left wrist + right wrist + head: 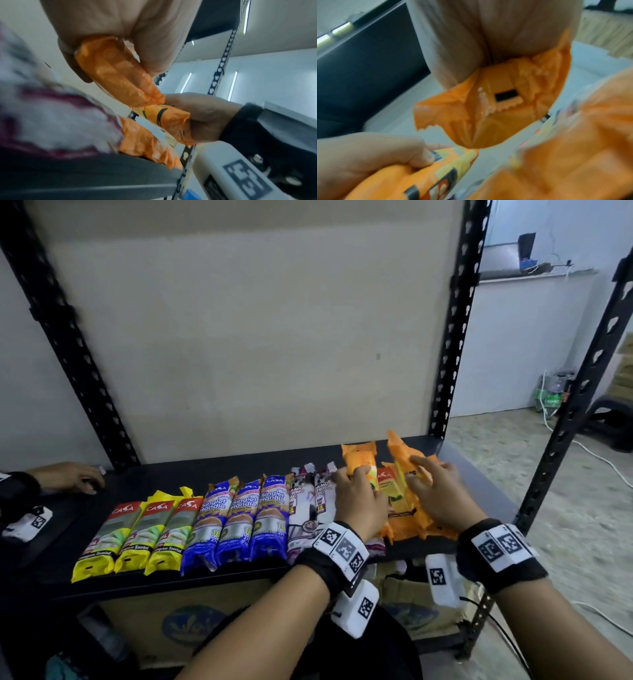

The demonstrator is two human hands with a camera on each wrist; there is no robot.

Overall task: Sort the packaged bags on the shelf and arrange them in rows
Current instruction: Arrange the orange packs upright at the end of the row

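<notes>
On the shelf (205, 470), the left hand (358, 503) grips an orange bag (359, 460); the right hand (442, 496) clutches a second orange bag (399, 453).

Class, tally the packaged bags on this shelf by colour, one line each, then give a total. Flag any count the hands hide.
Yellow bags: 3
Blue bags: 3
White-and-purple bags: at least 2; the left hand covers part
Orange bags: at least 3, heaped
Total: at least 11
</notes>
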